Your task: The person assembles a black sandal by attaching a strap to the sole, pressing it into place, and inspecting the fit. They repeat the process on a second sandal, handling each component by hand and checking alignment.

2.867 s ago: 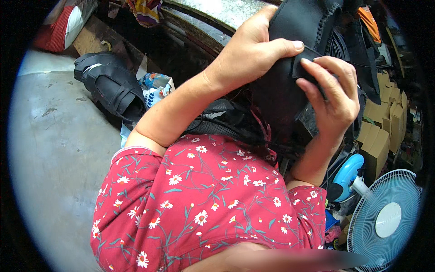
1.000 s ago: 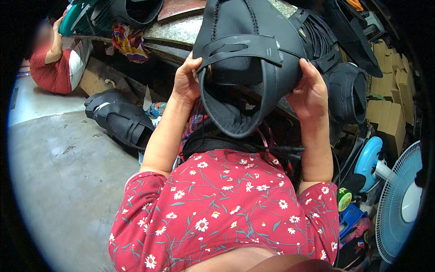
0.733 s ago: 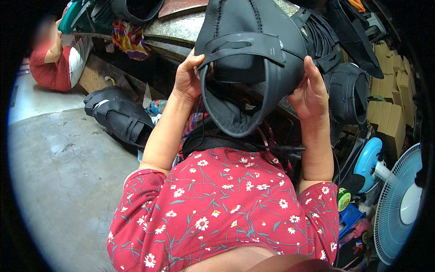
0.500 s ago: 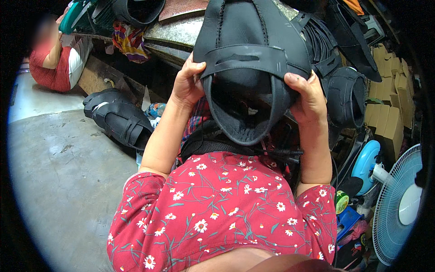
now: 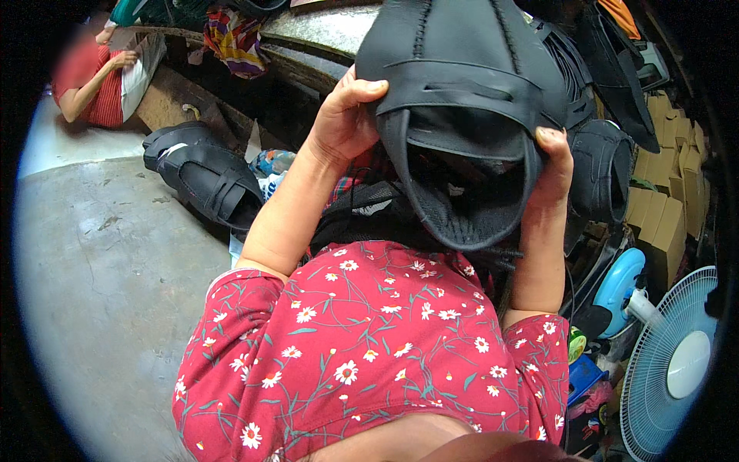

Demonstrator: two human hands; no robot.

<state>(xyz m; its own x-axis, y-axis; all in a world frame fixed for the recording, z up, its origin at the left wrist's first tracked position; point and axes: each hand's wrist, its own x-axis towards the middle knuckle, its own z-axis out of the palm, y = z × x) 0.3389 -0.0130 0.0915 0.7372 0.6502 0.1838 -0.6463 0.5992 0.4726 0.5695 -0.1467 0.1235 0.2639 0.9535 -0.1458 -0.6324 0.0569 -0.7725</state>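
Note:
Between my two hands I hold up a black leather shoe upper, its heel opening turned toward me. It has a strap with a slit across the instep and stitched ridges along the vamp. My left hand is closed on its left edge, thumb by the end of the strap. On the opposite edge, my right hand grips with the thumb on top; its other fingers are hidden behind the leather. Beside my left arm lies a nested stack of black shoe uppers. Another black upper is just beyond my right hand.
A workbench stretches behind the held upper. At the right are cardboard boxes, a blue round fan part and a standing fan. Another person in red sits at far left beyond the concrete floor.
Both hands have shifted a little to the right with the shoe upper, and its opening looks wider. The person at far left has moved an arm.

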